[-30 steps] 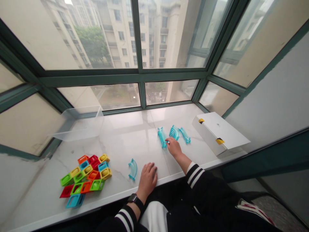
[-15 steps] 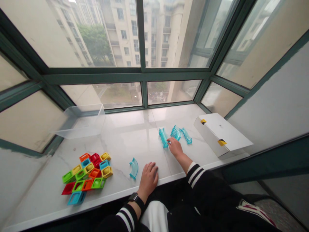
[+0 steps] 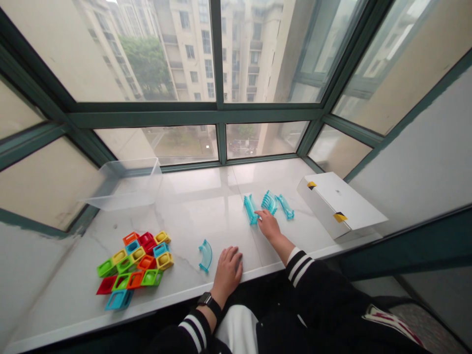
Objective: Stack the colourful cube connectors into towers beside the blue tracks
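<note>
My left hand lies on the white marble sill near its front edge, palm down, fingers stretched out, holding nothing. A single curved, see-through blue track piece is to its left, apart from it. My right hand reaches farther back, index finger stretched toward a stack of straight blue track pieces. Its fingertips are at the right side of that stack; whether they touch it I cannot tell. Just beyond the hand is a group of nested curved blue pieces, and another blue piece lies right of them.
A patch of red, yellow, green, orange and blue plastic blocks covers the left of the sill. Behind them stands a clear plastic bin. A white box with yellow-black tabs is at the right. Windows enclose the back.
My right index finger has straightened a little beside the straight track pieces. The view has shifted slightly; my left hand and the pieces stay in place.
</note>
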Tool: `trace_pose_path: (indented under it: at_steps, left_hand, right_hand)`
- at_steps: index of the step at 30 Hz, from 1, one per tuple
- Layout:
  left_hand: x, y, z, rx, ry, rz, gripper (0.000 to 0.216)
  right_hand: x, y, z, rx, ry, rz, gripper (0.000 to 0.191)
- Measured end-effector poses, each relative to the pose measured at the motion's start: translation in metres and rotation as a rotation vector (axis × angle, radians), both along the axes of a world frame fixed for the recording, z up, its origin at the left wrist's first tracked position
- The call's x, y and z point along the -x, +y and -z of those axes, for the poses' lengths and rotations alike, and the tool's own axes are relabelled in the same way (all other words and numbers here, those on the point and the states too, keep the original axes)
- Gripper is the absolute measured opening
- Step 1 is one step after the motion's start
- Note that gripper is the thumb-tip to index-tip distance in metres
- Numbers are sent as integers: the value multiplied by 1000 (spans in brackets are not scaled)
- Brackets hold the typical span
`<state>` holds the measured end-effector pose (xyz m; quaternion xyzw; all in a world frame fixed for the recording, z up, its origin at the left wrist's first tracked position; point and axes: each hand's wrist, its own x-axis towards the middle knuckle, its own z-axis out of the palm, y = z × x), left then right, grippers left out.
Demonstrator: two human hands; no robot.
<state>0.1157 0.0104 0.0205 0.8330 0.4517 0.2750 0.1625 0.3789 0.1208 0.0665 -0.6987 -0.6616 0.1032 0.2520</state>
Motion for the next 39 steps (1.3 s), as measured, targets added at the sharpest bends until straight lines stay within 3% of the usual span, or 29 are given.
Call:
trace_pose_path:
  at_steps: [9,13,17,21,23,27,31,33,35,37,39]
  left_hand:
    - [0,0,-3,10,36,-1,30]
    - [-1,-1,-4,7,38,-3,31]
    - [-1,-1,-6,4,26,-12,32]
    - [-1,-1,-2,23,27,-4,32]
    - [-1,0,0,32,25,0,32]
    - [-1,-1,-5,51,-3,20,43]
    - [17,3,-30,22,-105,124,57]
    - [40,10,-40,-2,-177,31,50]
    - [71,18,-43,-11,-254,-223,38]
    - [105,23,-37,9,-255,-464,34]
    - [134,24,-26,67,-205,-564,32]
  right_hand:
    - [2,-2,-7,64,-76,13,47]
    - [4,-17,-8,28,-79,33,52]
    - [10,-58,12,-50,75,-15,53]
    - [20,-106,43,-8,104,-202,30]
    - [26,-121,53,-8,86,-208,24]
    - [34,-131,58,-45,83,-135,24]
    - [34,-129,57,-59,91,-127,23]
    - [33,-128,57,-55,109,-130,22]
    - [32,-126,55,-49,149,-131,22]
    - [35,-124,51,-24,239,-162,24]
    - [43,-123,46,28,349,-231,27]
